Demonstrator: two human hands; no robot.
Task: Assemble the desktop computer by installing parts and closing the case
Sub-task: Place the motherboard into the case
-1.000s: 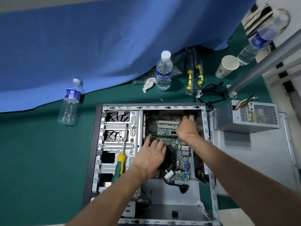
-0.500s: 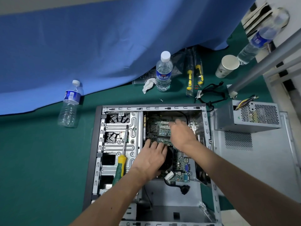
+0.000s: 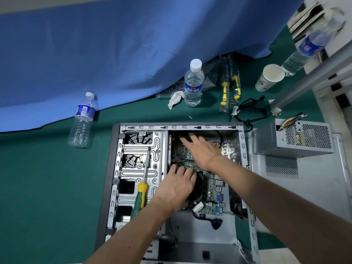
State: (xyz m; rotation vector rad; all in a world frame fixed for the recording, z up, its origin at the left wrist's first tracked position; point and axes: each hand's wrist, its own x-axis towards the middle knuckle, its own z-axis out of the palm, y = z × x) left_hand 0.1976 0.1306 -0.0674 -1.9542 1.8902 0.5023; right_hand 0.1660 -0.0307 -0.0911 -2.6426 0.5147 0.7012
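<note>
Right hand (image 3: 202, 151) shifted leftward over motherboard (image 3: 209, 184), left hand (image 3: 177, 189) unmoved

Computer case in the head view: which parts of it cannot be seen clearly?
- Fan on the board: mostly covered by the left hand.
- Slots at the board's far end: hidden under the right hand, whose fingers are motion-blurred.
- Near end of the computer case: cut off by the bottom edge.
- Board lettering: too small.

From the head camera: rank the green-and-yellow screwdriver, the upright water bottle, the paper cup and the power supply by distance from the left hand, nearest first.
1. Screwdriver, just left of the left hand, on the drive cage.
2. Upright water bottle, beyond the case.
3. Power supply, right of the case.
4. Paper cup, far right, farthest.
</note>
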